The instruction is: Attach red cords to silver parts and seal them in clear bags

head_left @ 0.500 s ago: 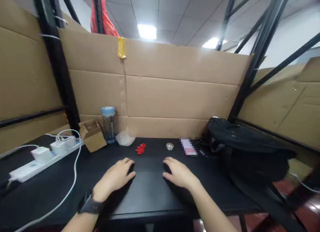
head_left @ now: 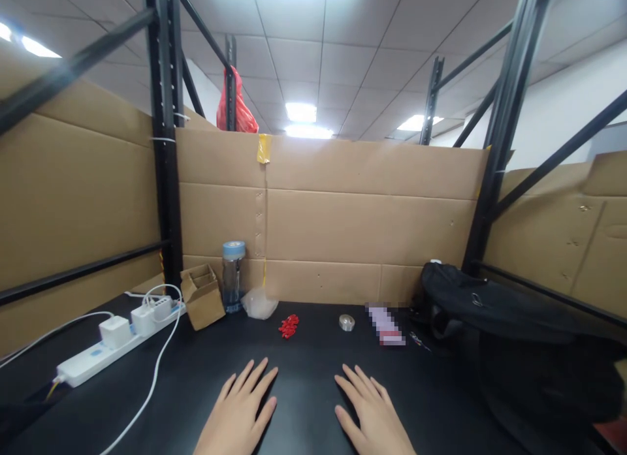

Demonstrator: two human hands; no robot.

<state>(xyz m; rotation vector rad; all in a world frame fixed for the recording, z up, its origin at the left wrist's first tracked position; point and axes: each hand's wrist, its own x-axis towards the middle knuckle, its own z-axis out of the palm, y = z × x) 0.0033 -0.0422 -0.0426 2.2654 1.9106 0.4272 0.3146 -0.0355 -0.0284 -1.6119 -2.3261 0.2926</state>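
While left hand [head_left: 238, 412] and right hand [head_left: 372, 412] — fingers [head_left: 257, 375] spread, empty — sit nearer than the blue-lidded bottle [head_left: 232, 282], an open carton [head_left: 206, 306] sits left of it, red pieces [head_left: 289, 326] right.

It is bright here. Light comes down from the ceiling lamps [head_left: 301, 112], and they glow so white that I can't see inside them. The cardboard wall [head_left: 323, 226] is lit nicely. The black worktop [head_left: 304, 390] has a soft grey shine, with faint shadows by my left grip [head_left: 238, 412] and my right grip [head_left: 372, 412]. The bag [head_left: 539, 370] is so dark its folds get lost. Near the sides, things look stretched. The top-left bar [head_left: 73, 70] looks fuzzy. Big blocky squares hide a pale thing [head_left: 386, 324].
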